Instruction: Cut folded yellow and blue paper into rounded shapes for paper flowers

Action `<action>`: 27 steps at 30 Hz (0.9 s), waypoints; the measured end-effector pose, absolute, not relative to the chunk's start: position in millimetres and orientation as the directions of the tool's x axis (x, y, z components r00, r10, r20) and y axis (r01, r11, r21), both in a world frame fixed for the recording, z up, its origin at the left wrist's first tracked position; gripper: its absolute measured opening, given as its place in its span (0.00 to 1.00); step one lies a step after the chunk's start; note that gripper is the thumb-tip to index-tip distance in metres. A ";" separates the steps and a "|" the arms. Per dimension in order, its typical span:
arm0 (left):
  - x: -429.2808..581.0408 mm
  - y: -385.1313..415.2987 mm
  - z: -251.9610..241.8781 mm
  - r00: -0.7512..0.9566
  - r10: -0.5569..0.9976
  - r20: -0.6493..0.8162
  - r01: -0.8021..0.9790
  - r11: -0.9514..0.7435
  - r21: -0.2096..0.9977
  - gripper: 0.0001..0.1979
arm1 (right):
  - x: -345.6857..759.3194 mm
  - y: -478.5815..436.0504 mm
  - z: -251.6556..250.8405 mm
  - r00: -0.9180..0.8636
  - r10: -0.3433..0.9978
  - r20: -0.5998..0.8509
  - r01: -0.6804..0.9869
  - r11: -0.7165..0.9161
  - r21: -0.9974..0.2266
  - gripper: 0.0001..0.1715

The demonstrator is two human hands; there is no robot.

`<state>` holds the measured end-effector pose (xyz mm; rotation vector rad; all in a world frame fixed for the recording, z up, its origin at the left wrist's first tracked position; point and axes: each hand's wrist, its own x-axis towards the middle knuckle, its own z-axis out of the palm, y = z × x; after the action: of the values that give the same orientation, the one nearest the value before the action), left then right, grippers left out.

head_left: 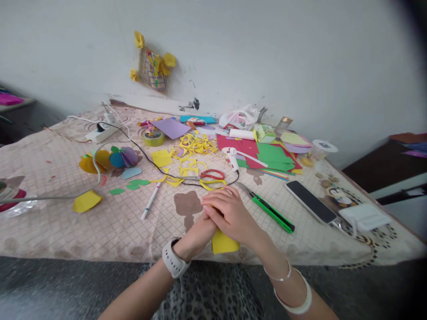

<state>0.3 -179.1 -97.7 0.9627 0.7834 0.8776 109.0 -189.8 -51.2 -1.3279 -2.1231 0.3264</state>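
Note:
My right hand (pixel 230 213) lies across my left hand (pixel 202 229) near the table's front edge. The fingers of my right hand are extended and cover most of the left one, whose fingers are hidden. Under my hands a piece of yellow paper (pixel 225 242) sticks out toward the front edge. Just beyond my fingertips are scissors with yellow handles (pixel 212 184) and scissors with red handles (pixel 212 174). A green cutter (pixel 273 214) with its blade out lies to the right, and a white pen (pixel 151 202) to the left.
A white glue gun (pixel 231 159) stands behind the scissors, near yellow paper scraps (pixel 196 144) and green sheets (pixel 275 156). A phone (pixel 311 201) lies at right. Paper balls (pixel 123 157), green leaves (pixel 133 184) and a grey cable (pixel 97 166) are at left.

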 end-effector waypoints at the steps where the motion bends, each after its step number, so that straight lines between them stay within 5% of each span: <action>1: 0.2 -178.3 -98.6 0.424 0.889 -0.170 -0.266 0.302 0.915 0.04 | 108.7 -189.2 -52.0 -0.310 0.877 0.367 0.732 0.466 -0.497 0.12; 5: -2.9 -170.7 -99.3 0.425 0.884 -0.193 -0.269 0.327 0.906 0.04 | 113.1 -188.8 -57.7 -0.207 0.878 0.432 0.713 0.438 -0.548 0.14; 8: -7.7 -160.2 -93.4 0.435 0.878 -0.202 -0.314 0.358 0.879 0.14 | 120.5 -194.8 -70.0 0.209 0.861 0.463 0.550 0.288 -0.784 0.20; 10: -11.0 -153.8 -87.8 0.433 0.883 -0.182 -0.398 0.368 0.840 0.19 | 122.9 -201.3 -81.5 0.460 0.841 0.285 0.309 0.150 -0.939 0.21; 13: -13.4 -149.1 -81.3 0.441 0.884 -0.154 -0.488 0.380 0.786 0.19 | 117.9 -210.6 -96.3 0.370 0.928 -0.048 -0.039 -0.036 -0.999 0.23; 15: -12.7 -149.0 -79.1 0.479 0.862 -0.163 -0.487 0.416 0.768 0.19 | 110.0 -214.7 -101.8 0.255 0.957 -0.141 -0.149 -0.105 -0.983 0.22; 22: -10.0 -150.1 -75.4 0.659 0.733 -0.168 -0.519 0.604 0.605 0.18 | 95.1 -215.7 -105.5 0.208 0.955 -0.212 -0.248 -0.158 -0.956 0.16; 27: -16.7 -150.8 -76.4 0.641 0.752 -0.157 -0.413 0.509 0.755 0.19 | 104.3 -213.4 -101.2 0.213 0.957 -0.199 -0.231 -0.149 -0.962 0.16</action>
<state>-16.7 -150.8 -76.4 0.7446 0.5101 0.7390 104.3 -213.4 -101.2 -1.2765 -0.7901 1.2504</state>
